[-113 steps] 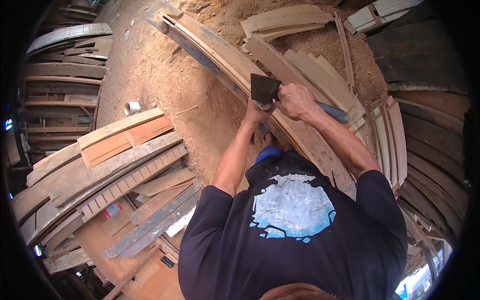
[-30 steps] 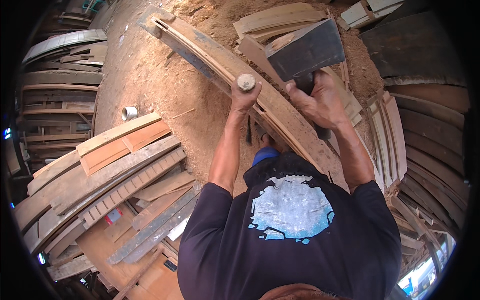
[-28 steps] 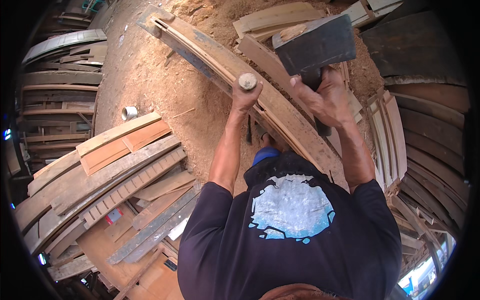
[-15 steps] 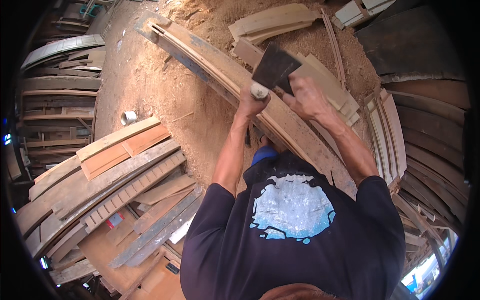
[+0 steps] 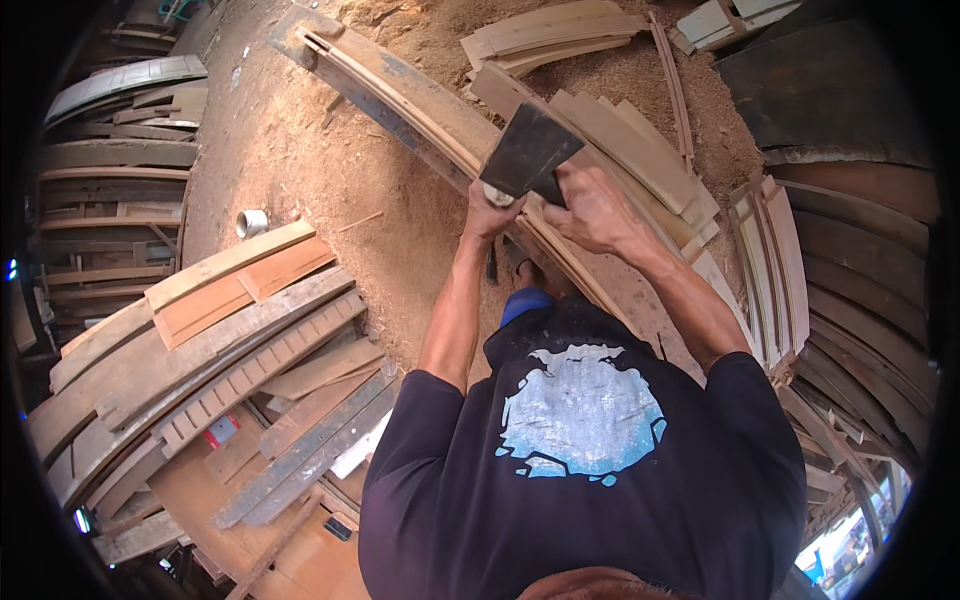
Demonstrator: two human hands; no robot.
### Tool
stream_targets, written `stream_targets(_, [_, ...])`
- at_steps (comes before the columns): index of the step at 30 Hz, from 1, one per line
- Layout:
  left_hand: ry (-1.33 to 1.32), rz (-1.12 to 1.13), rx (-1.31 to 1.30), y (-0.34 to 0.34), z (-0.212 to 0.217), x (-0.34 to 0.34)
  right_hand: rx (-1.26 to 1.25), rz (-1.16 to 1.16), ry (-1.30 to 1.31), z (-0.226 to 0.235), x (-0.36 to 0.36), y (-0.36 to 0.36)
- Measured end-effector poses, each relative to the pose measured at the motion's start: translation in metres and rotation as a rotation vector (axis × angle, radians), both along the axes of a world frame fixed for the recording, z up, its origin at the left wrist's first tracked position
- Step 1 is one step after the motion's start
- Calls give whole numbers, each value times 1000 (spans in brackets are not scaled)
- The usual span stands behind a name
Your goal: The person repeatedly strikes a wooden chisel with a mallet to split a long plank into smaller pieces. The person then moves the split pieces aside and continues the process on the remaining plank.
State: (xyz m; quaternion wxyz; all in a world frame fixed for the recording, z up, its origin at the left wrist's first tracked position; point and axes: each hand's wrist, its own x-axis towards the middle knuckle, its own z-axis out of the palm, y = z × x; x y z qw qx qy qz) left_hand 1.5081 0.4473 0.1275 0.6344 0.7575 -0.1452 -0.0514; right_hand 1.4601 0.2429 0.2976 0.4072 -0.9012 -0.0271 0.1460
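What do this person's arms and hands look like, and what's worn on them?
Both forearms are bare, with no gloves, watch or rings visible on the left hand or right hand. Short dark navy T-shirt sleeves end above the elbows.

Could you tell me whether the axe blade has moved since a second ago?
Yes. The axe blade has come down from above the stacked boards onto the long curved plank.

The sawdust-covered ground [image 5: 300, 160] carries everything here. A long curved timber [image 5: 400, 95] lies across it. Left of that timber sits a small white pipe piece [image 5: 251, 222], then a stack of curved planks [image 5: 220, 330]. Right of it lie pale boards [image 5: 620, 140].
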Motion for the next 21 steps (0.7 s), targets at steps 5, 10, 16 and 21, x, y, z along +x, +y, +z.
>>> stream_targets(5, [10, 68, -96, -6, 23, 22, 238, -139, -238, 23, 2, -6])
stream_targets(10, [106, 112, -93, -8, 22, 25, 351, -260, -347, 42, 3, -13])
stream_targets(16, [66, 75, -55, -17, 34, 16, 287, -234, -417, 54, 6, -14])
stream_targets(21, [-53, -72, 111, -19, 20, 10, -9, -59, -344, -9, 13, -8])
